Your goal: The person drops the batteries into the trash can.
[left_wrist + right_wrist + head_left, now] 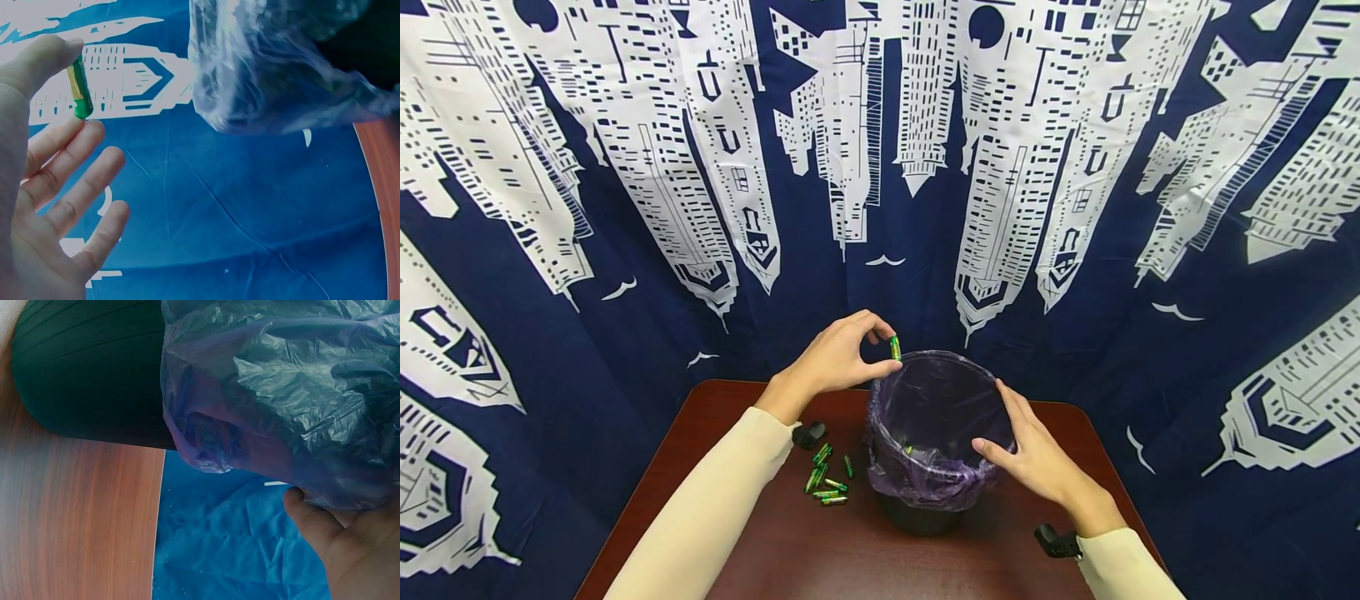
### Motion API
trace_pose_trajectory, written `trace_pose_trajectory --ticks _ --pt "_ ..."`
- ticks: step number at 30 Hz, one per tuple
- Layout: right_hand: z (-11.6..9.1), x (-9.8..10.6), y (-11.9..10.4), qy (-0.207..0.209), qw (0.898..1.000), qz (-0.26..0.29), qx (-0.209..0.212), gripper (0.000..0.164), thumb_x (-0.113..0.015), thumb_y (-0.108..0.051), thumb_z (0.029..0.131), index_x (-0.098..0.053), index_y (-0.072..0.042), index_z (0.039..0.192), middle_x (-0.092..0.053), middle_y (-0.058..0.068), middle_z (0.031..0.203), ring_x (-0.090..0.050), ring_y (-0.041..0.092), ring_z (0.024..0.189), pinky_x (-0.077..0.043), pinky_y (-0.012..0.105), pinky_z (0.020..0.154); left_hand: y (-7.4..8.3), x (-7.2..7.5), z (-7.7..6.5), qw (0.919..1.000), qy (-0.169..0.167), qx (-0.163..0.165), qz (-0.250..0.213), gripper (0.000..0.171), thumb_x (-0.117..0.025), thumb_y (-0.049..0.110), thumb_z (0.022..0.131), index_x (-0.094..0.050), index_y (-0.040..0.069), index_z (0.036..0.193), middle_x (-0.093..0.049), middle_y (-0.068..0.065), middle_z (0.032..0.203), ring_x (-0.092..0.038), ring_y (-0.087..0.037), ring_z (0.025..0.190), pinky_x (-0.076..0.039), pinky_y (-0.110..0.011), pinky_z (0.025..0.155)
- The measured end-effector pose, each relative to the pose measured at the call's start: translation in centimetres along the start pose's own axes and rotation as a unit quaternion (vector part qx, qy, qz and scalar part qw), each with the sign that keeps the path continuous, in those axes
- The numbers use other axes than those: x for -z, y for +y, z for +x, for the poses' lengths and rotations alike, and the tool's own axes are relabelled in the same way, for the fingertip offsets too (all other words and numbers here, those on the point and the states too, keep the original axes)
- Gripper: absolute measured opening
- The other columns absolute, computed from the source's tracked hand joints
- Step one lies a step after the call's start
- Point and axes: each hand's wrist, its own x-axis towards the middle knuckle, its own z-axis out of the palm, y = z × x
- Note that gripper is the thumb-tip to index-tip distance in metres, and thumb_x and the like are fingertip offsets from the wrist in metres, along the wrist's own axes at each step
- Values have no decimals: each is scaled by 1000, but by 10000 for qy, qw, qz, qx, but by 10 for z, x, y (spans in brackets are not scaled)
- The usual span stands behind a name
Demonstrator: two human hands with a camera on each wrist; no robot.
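Pinching battery: left fingers | right fingers: wide | bag-lined bin: yellow-green item inside

Cream sleeves; small black wrist-worn devices; bare hands.

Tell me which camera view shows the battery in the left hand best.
The left wrist view: the battery, pinched by the left hand, appears larger there, its green and yellow side plain. The head view shows it small, near the rim of the bin; the right wrist view does not show it.

A table (brown) bears batteries and 1 bin.
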Motion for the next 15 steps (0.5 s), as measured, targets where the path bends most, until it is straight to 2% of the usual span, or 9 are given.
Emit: trace_pose_trajectory --ticks 8,15 --pt "0 0 1 16 10000 26 -7 114 -79 -55 105 -15 -9 187 -26 26 191 -39 59 170 -36 87 130 18 -6 20 9999 -115 -49 -28 47 -95 47 97 -79 21 133 -78 2 129 -74 -19 121 -66 -42 99" --pt "1 0 0 29 10000 55 22 113 -79 -53 106 -15 -7 187 -27 26 190 -38 59 170 -35 87 130 26 -13 28 9996 -258 -69 -102 47 -95 46 99 -78 20 134 -78 2 133 -74 -19 122 -65 -42 102"
